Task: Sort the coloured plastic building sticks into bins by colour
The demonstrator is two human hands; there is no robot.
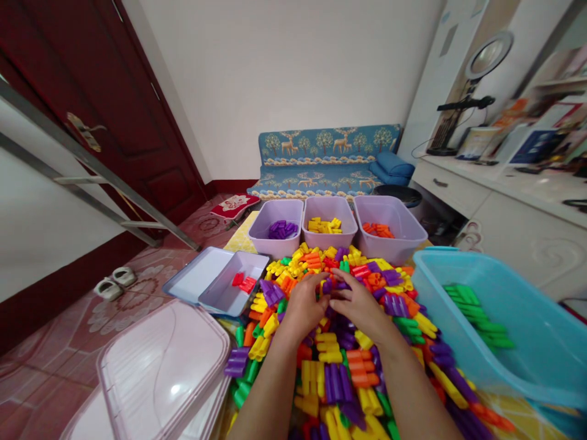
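Note:
A heap of plastic building blocks [338, 382] in yellow, purple, orange, green and red covers the middle of the table. My left hand [306, 305] is over the heap, its fingers curled and pinching a small purple building block [331, 285]. From the other side, my right hand [360, 302] has its thumb and fingers closed around the same purple piece. The fingers partly cover this block, so its exact shape is hard to see. Loose and joined blocks lie under and around both wrists.
Behind the heap stand three lilac bins holding purple [283, 230], yellow [324, 225] and orange blocks [378, 230]. A blue bin [518, 275] with green blocks is right; a shallow box [232, 299] with red ones is left. Lids [162, 366] lie at front left.

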